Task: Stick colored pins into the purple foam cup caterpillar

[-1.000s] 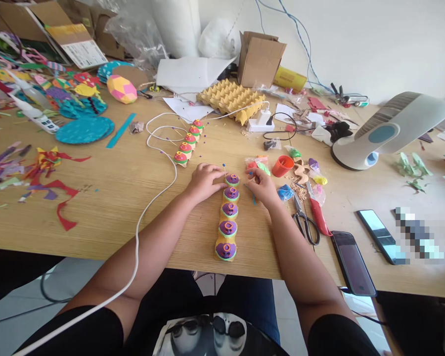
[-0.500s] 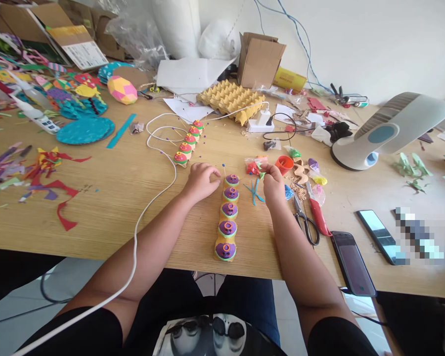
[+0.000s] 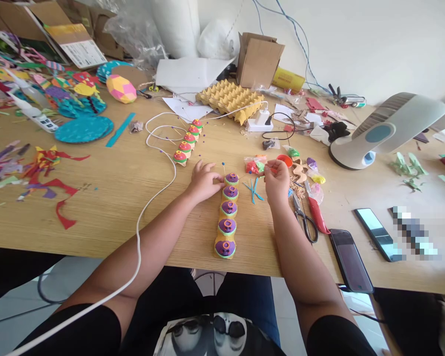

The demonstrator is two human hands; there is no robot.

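Observation:
A caterpillar (image 3: 227, 215) made of egg-carton cups with purple and green tops lies on the wooden table (image 3: 126, 198) in front of me. My left hand (image 3: 203, 179) rests curled against its far end, next to a blue-headed pin. My right hand (image 3: 277, 180) is raised just right of the caterpillar, fingers pinched on something small that I cannot make out, close to the little bags of beads (image 3: 255, 165). Thin blue strips (image 3: 254, 190) lie between my hands. A second caterpillar (image 3: 187, 141) with pink tops lies farther back.
Scissors (image 3: 305, 222) and a red cutter (image 3: 317, 214) lie right of my right hand, then two phones (image 3: 350, 260). A white fan (image 3: 386, 129) stands at the right. A white cable (image 3: 159, 168) crosses the table. An egg tray (image 3: 230, 99), boxes and foam scraps crowd the back and left.
My right hand lifted off the table beside the caterpillar's head and moved right and back toward the bead bags, uncovering the blue strips. The left hand stayed put.

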